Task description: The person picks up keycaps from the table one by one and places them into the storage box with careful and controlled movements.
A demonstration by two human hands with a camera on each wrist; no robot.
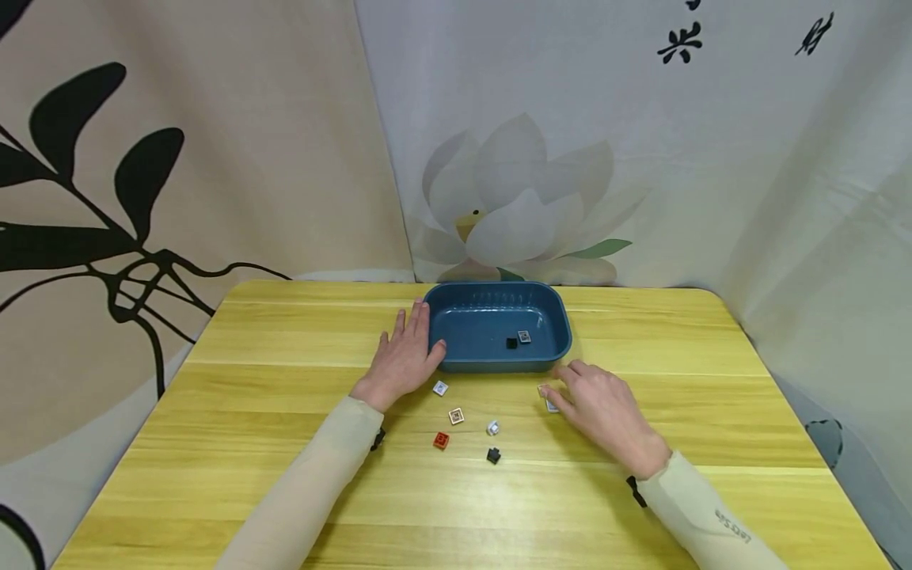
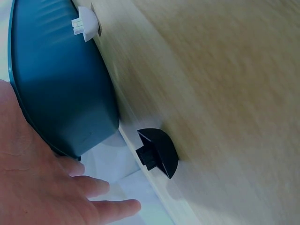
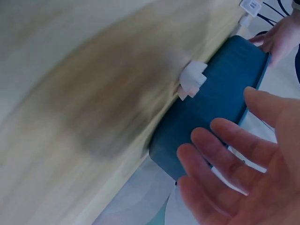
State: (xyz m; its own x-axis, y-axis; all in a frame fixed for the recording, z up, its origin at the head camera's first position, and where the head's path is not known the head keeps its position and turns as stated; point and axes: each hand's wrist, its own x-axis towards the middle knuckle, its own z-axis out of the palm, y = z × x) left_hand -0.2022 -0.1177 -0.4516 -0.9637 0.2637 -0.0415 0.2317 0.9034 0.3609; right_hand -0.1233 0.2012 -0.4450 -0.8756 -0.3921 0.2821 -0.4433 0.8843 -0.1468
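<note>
A blue tray [image 1: 492, 367] stands at the table's back. My left hand [image 1: 404, 355] touches its left side, fingers extended; in the left wrist view the hand [image 2: 42, 183] lies by the tray's rim. My right hand [image 1: 604, 404] hovers at the tray's front right corner, over a white keycap [image 1: 552, 407] and a beige one [image 1: 543, 389]. In the right wrist view its fingers are spread and relaxed, and the hand [image 3: 243, 164] holds nothing; a white keycap [image 3: 192, 76] shows past them. Inside the tray are a black keycap [image 1: 511, 343] and a grey-white one [image 1: 524, 336].
On the wooden table [image 1: 627, 522] before the tray lie a white keycap [image 1: 440, 388], a beige-brown one [image 1: 456, 416], a red one [image 1: 441, 440], a pale one [image 1: 493, 427] and a black one [image 1: 494, 455]. A patterned curtain [image 1: 570, 95] hangs behind.
</note>
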